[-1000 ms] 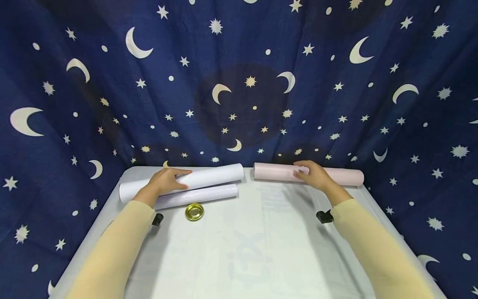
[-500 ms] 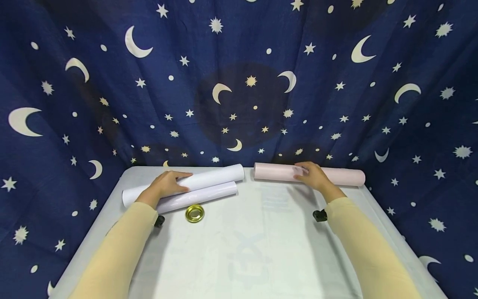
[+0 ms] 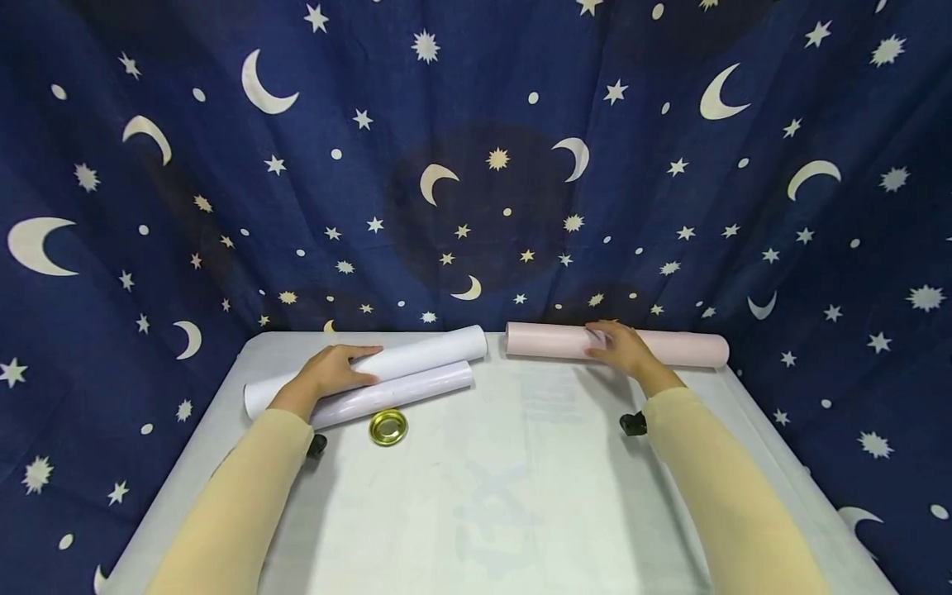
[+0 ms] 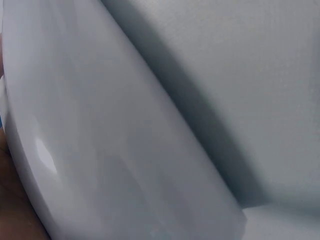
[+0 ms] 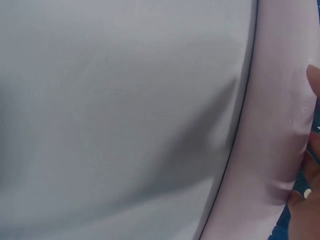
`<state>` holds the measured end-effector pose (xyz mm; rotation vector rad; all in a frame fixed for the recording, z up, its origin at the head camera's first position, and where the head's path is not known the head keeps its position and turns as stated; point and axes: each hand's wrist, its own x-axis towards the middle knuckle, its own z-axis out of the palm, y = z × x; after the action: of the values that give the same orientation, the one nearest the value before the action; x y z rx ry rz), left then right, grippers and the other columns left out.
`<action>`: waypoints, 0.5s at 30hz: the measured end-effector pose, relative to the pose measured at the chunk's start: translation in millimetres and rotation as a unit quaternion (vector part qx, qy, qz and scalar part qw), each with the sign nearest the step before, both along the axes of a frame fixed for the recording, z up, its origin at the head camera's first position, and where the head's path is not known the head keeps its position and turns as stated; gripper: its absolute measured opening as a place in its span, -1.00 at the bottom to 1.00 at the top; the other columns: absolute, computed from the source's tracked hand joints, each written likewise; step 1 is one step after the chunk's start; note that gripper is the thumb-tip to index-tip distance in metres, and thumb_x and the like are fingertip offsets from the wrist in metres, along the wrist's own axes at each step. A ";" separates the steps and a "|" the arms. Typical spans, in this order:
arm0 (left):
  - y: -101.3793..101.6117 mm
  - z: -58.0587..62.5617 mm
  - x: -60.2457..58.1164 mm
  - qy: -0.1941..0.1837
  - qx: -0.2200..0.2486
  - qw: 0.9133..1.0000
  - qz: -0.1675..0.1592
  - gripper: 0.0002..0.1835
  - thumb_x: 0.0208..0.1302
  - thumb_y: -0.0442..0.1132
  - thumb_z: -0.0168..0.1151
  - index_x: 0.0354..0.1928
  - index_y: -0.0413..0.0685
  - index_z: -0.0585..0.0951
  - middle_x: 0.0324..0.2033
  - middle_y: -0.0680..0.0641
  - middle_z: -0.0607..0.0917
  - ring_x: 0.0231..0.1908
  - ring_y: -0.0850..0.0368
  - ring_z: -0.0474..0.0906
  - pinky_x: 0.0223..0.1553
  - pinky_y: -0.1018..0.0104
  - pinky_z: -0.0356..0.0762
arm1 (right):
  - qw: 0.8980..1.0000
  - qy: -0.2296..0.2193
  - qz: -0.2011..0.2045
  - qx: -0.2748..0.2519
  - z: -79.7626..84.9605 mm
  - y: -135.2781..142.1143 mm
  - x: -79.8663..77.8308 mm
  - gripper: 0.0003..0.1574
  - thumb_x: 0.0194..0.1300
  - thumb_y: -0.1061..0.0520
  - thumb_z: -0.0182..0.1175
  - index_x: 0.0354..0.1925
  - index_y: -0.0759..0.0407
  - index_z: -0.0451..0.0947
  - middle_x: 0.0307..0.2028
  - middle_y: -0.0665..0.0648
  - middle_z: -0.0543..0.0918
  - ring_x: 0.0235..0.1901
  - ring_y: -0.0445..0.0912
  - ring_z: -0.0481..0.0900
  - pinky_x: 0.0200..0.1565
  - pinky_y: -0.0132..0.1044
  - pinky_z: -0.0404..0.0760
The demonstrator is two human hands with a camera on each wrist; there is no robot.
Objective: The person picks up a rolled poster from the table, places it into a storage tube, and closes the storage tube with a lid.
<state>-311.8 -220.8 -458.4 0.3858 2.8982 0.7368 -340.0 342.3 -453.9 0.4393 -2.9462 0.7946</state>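
My left hand [image 3: 329,372] grips a thick white paper roll [image 3: 435,349] near its left part, thumb on the near side and fingers over the far side. Against its near side lies a thinner, glossy white roll [image 3: 416,388], seen close up as a shiny roll [image 4: 100,125] in the left wrist view. At the back right, my right hand [image 3: 625,349] holds a pale pink roll [image 3: 684,349] round its middle. The right wrist view has thumb and fingers at the edge of the pink roll [image 5: 270,120], its surface slightly dented.
A small round gold dish or lid [image 3: 388,427] sits just in front of the thinner roll. All of this rests on a white-covered table [image 3: 491,496]. A dark blue curtain [image 3: 476,182] with moons and stars hangs along the back and both sides.
The thick white roll's left end has shifted slightly right and nearer with my left hand. The thinner roll's left end and the gold dish slid slightly nearer. My right forearm swung a little left.
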 end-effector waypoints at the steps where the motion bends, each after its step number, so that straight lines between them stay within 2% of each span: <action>1: -0.4 -0.2 0.0 0.001 0.000 1.000 0.001 -0.24 0.10 0.23 0.46 0.39 0.39 0.48 0.31 -0.21 0.51 0.21 -0.14 0.49 0.16 -0.13 0.43 | 1.000 -0.001 -0.002 0.012 -0.4 -0.9 -0.8 -0.25 0.31 0.07 0.34 0.36 0.31 0.39 0.34 0.44 0.37 0.36 0.37 0.21 0.37 0.32 0.04; 4: -0.6 -0.2 -0.1 0.002 -0.001 1.000 0.004 -0.23 0.10 0.24 0.45 0.39 0.37 0.47 0.31 -0.21 0.51 0.19 -0.14 0.50 0.13 -0.12 0.45 | 0.999 -0.002 -0.016 0.045 -0.6 -3.5 -1.5 -0.25 0.30 0.03 0.33 0.38 0.22 0.40 0.37 0.40 0.36 0.37 0.39 0.17 0.29 0.40 0.03; 8: 0.8 0.7 1.0 0.000 0.000 1.000 0.008 -0.25 0.12 0.22 0.45 0.39 0.37 0.48 0.31 -0.22 0.50 0.19 -0.14 0.50 0.12 -0.13 0.45 | 0.997 -0.002 -0.032 0.072 -1.0 -5.3 -2.0 -0.24 0.28 -0.01 0.34 0.39 0.12 0.41 0.32 0.35 0.41 0.26 0.37 0.23 0.09 0.37 0.12; 11: 1.8 1.2 1.7 0.001 0.004 1.000 0.011 -0.27 0.12 0.19 0.46 0.37 0.39 0.50 0.31 -0.22 0.51 0.21 -0.15 0.49 0.15 -0.14 0.44 | 0.997 -0.002 -0.031 0.071 -2.6 -6.0 -3.6 -0.24 0.27 0.00 0.36 0.38 0.13 0.42 0.24 0.37 0.45 0.20 0.34 0.27 0.12 0.34 0.14; 15: 2.6 -0.1 1.6 0.006 0.014 1.000 0.010 -0.33 0.15 0.17 0.44 0.34 0.38 0.53 0.29 -0.19 0.54 0.25 -0.16 0.47 0.21 -0.16 0.41 | 0.998 -0.004 -0.026 0.056 -6.4 -6.3 -6.4 -0.23 0.24 0.05 0.39 0.36 0.17 0.42 0.20 0.40 0.43 0.23 0.35 0.27 0.24 0.32 0.12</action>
<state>-310.2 -218.1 -458.5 0.3652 2.9094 0.7814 -346.4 336.0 -460.3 0.3655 -3.0064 0.6286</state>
